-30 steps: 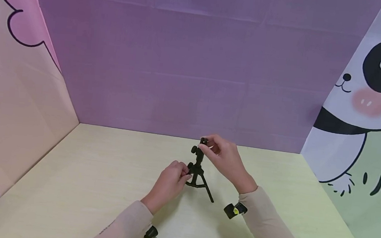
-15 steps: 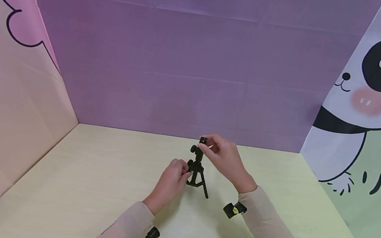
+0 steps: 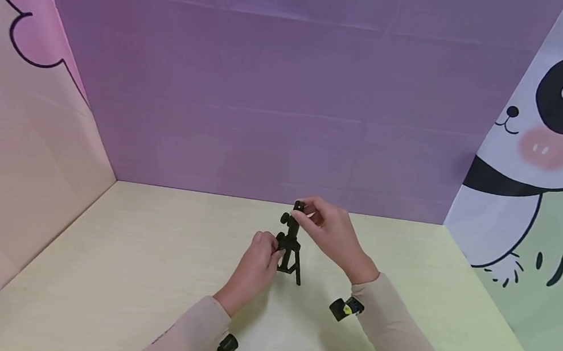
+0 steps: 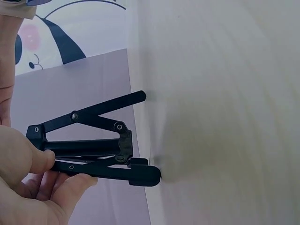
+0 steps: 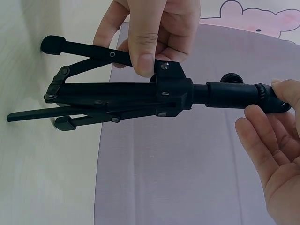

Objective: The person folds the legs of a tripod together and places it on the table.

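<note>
A small black tripod (image 3: 292, 231) is upright between both hands, its legs partly spread. My left hand (image 3: 255, 264) pinches one leg just below the hub; in the right wrist view, the left thumb (image 5: 143, 51) lies against that leg near the hub (image 5: 173, 89). At the top, my right hand (image 3: 332, 235) holds the tripod head (image 5: 276, 99) between thumb and fingers. The left wrist view shows the hinged braces (image 4: 96, 121) joining the legs to the central tube (image 4: 84, 147). Whether the feet touch the table cannot be told.
A pale wooden table (image 3: 151, 242) lies under the hands. Behind it rises a purple backdrop (image 3: 270, 83). Side panels carry cartoon prints, with a panda (image 3: 547, 146) on the right. Small black cameras (image 3: 342, 309) sit on both wrists.
The tripod's right-hand leg has swung left, so the legs look narrower in the head view. My left hand has risen slightly with them. The right hand stays almost still at the top.
</note>
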A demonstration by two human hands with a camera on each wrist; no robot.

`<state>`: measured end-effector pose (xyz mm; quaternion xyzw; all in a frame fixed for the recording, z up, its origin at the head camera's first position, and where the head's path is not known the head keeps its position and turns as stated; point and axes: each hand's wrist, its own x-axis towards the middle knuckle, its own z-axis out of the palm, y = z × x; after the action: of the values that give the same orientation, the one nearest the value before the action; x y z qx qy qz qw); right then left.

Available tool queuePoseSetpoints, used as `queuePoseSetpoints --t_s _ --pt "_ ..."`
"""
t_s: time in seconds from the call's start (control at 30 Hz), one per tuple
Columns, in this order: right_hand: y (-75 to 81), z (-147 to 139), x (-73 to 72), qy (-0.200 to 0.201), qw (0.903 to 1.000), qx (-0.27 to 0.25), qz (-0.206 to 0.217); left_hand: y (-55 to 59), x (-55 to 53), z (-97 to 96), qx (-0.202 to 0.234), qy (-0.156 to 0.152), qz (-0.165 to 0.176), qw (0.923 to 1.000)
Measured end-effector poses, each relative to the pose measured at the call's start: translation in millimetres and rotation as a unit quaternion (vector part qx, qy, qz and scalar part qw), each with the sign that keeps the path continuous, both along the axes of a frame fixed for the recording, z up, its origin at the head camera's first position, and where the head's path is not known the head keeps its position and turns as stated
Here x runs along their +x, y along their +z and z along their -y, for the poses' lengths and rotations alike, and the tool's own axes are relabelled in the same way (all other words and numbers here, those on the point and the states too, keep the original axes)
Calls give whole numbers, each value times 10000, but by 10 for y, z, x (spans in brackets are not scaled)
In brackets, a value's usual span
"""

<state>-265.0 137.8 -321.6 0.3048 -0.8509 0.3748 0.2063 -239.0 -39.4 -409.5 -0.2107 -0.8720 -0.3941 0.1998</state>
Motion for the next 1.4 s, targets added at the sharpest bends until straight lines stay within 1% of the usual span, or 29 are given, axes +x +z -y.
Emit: queuePoseSetpoints --t_s 0.1,0.2,0.47,0.57,0.7,0.8,0.97,1.03,1.17,1.27,1.4 --pt "-1 3 -6 1 10000 -11 -1 20 1 8 26 -55 123 9999" --pt "-10 7 -13 7 10000 -50 46 40 -3 28 81 -128 339 9993" --pt "-48 -3 -24 110 9990 -295 329 74 -33 104 75 -315 764 9965" --pt "-59 -11 -23 142 9985 -353 395 120 -37 141 21 -283 954 9950" --pt "-83 -39 -19 194 9983 -322 449 179 -49 201 -183 -215 1026 9943" --pt "-115 -74 -20 223 9982 -277 485 222 -59 256 -264 -230 997 9944" --pt "-171 -149 -9 213 9983 -174 519 333 -75 338 -200 -270 923 9952" --pt "-186 -182 0 249 9983 -124 506 394 -86 359 -162 -303 846 9958" --pt "-242 -261 12 287 9984 5 483 506 -123 391 -126 -483 621 9968" --pt "-297 -327 25 261 9981 127 535 574 -154 408 -162 -592 497 9969" --pt "-369 -420 39 234 9977 257 576 652 -189 416 -257 -650 326 9970"
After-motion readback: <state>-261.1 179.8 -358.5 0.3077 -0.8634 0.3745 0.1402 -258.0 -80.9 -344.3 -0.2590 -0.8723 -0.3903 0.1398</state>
